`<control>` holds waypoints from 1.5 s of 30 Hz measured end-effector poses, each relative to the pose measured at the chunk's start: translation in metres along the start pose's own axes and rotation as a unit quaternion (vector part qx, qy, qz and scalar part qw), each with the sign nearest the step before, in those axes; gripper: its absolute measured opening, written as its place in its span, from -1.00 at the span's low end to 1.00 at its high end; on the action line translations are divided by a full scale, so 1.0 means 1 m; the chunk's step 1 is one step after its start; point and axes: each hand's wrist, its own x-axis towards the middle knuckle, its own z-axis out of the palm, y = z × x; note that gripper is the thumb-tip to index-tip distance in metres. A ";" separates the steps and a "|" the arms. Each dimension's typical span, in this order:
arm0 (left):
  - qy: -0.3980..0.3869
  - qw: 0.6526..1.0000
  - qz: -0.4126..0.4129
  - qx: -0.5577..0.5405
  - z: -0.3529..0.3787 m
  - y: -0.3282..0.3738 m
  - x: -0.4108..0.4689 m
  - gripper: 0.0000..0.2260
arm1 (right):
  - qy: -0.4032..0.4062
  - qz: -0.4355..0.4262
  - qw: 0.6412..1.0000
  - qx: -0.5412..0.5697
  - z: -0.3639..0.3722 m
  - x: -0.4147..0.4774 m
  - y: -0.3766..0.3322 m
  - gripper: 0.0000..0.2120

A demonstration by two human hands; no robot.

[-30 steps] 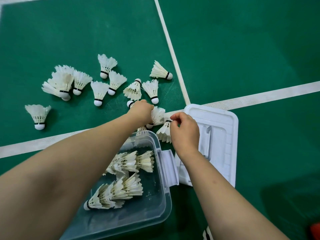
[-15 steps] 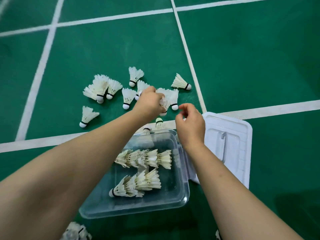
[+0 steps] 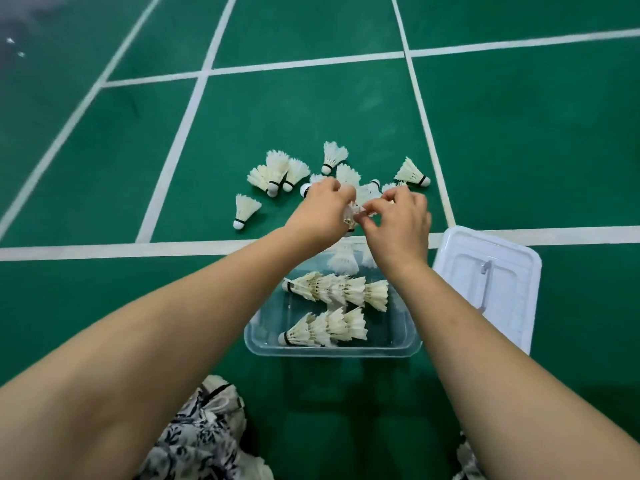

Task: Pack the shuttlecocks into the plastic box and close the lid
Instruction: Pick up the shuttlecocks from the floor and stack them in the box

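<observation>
A clear plastic box (image 3: 263, 344) sits on the green court floor in front of me, with two nested rows of white shuttlecocks (image 3: 337, 289) lying in it. Its white lid (image 3: 519, 306) lies flat to the right of it. Several loose shuttlecocks (image 3: 277, 171) are scattered on the floor beyond the box. My left hand (image 3: 320, 213) and my right hand (image 3: 398, 220) meet above the box's far edge, both pinching a shuttlecock (image 3: 353, 211) between them. Fingers hide most of it.
White court lines (image 3: 104, 252) cross the green floor. A single shuttlecock (image 3: 244, 211) lies apart at the left of the pile. Black-and-white patterned cloth (image 3: 204, 434) on my legs fills the bottom edge.
The camera has tilted up, so box and pile sit lower in the frame. My right hand has moved left to meet my left hand, and both now hold the same shuttlecock.
</observation>
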 end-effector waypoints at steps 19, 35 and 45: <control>-0.071 0.994 -0.053 -0.071 0.037 -0.017 -0.075 -0.25 | -0.247 0.014 0.942 -0.226 0.023 -0.067 0.016 -0.82; -0.079 0.993 -0.079 -0.045 0.066 -0.024 -0.076 -0.47 | -0.339 0.145 0.920 -0.130 0.056 -0.068 0.030 -0.72; -0.104 0.980 -0.104 -0.133 0.074 -0.025 -0.078 -0.52 | -0.501 0.146 0.837 -0.167 0.061 -0.073 0.031 -0.76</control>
